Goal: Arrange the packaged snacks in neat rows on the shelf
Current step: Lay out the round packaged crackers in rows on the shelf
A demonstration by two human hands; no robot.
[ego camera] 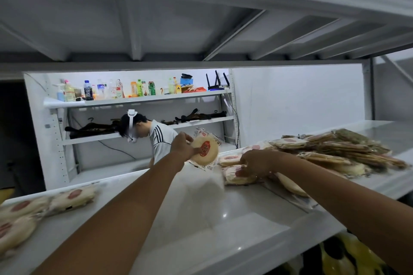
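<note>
My left hand [182, 146] grips a round packet [204, 149], fingers curled over its top edge and thumb on its face. I hold it up in the air, nearly on edge, with the red label turned towards me. It hangs above the back of the shelf [223, 219], over the bare stretch in the middle.

My right hand [254, 163] lies on a second packet [237, 177] at the near-left edge of the pile [335, 149]. The fingers bend down over it, but I cannot tell whether they grip it or only press on it.

The next move turns on left and right. The row [33, 212] lies flat at the far left of the shelf, well apart from the held packet, and the loose pile spreads away to the right. The held packet sits between them, closer to the pile. My left hand is the nearer one to the row, so I judge that it should carry this packet leftward. The disc is round, with no long axis to line up. It needs only to be tipped flat, label up, and set down just beside the last one in the row.
</note>
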